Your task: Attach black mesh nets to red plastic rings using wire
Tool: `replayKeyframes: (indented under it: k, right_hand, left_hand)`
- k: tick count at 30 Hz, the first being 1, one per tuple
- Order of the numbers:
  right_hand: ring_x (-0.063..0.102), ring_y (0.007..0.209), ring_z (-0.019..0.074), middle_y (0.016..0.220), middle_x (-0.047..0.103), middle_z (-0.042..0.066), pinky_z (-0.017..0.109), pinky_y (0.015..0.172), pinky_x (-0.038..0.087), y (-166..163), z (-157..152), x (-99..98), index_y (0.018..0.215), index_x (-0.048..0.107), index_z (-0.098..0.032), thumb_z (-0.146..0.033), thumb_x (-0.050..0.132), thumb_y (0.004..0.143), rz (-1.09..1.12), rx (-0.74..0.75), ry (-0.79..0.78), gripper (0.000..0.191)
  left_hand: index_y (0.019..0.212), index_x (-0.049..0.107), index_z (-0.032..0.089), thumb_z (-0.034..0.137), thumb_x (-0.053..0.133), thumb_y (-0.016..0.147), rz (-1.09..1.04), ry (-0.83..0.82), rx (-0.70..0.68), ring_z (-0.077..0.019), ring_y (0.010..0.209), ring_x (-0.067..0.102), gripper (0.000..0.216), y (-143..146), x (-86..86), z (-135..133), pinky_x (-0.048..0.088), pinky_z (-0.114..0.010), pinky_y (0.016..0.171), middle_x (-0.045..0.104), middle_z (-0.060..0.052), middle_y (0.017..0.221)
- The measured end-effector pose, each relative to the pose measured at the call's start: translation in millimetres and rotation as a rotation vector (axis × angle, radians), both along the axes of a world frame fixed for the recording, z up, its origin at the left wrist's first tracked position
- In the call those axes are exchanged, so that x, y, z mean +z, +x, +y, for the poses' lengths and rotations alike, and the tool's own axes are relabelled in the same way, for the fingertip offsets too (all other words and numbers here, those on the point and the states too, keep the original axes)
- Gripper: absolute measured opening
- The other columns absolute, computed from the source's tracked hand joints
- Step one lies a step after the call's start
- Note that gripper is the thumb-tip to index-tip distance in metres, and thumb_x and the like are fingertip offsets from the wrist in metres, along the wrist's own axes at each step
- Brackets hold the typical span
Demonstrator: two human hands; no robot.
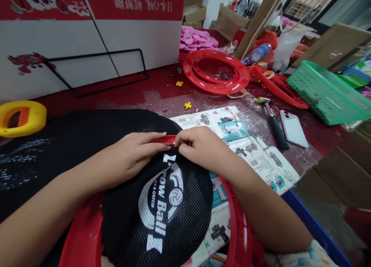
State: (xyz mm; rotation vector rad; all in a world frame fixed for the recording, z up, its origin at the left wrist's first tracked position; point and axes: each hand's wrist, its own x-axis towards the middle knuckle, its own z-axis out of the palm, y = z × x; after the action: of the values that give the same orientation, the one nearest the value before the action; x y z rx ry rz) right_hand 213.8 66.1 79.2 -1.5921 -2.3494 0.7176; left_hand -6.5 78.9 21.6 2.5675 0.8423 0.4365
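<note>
While both hands are busy at the far edge of the red ring [240,224], the black mesh [195,209] with the white "Throw Ball" print lies across the middle of it, right at the near side of the table [166,75]. The left hand [127,156] has its fingers stretched out over the mesh, tips on the red rim, but honestly I can't tell if it's pinching anything. The right hand [199,145] is curled up just beside it, thumb and finger bent in at the same bit of rim. Whatever's between those fingertips is too hidden to call, so no idea if it's gripping.

Under the ring there's a printed sheet [257,158] with toy gun pictures. Off to the right, a hammer [277,131] with a black handle sits next to a white phone [294,128], and a green basket [324,93] is a bit farther back. Another red ring [242,75] lies on the far side, with a pink pile [199,40] behind it. Far left is a big white-and-red box [145,33], and nearer on the left, a chunky yellow piece [37,118].
</note>
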Motion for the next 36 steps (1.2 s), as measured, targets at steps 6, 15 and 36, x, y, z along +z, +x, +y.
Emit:
replayKeyframes:
  k: [6,15,36]
  right_hand:
    - [0.062,0.079,0.0148,0.084,0.072,0.004,0.024,0.077,0.042,1.5,4.1,-1.1,0.086,0.075,-0.016,-0.011,0.05,0.079,-0.058,0.068,0.08,0.027]
    - [0.058,0.079,0.0163,0.084,0.069,0.007,0.026,0.075,0.04,-0.1,2.8,1.0,0.098,0.075,-0.018,-0.016,0.046,0.086,-0.253,0.087,0.086,0.031]
    - [0.054,0.067,0.0116,0.079,0.066,0.001,0.023,0.058,0.031,5.0,-9.4,14.6,0.095,0.067,-0.019,-0.022,0.058,0.081,-0.175,0.089,-0.024,0.017]
  left_hand:
    - [0.131,0.054,0.032,0.027,0.033,0.098,-0.005,-0.009,0.022,-0.025,0.125,0.049,0.039,0.7,-0.9,-0.3,0.044,-0.047,0.102,0.051,-0.007,0.141]
    - [0.134,0.051,0.032,0.028,0.033,0.098,0.007,-0.001,0.021,-0.0258,0.125,0.05,0.041,1.8,0.0,0.1,0.043,-0.047,0.103,0.05,-0.008,0.142]
    - [0.114,0.059,0.022,0.03,0.038,0.094,0.059,0.047,0.057,-0.0269,0.108,0.059,0.03,5.4,5.2,-0.2,0.046,-0.048,0.092,0.064,-0.011,0.12]
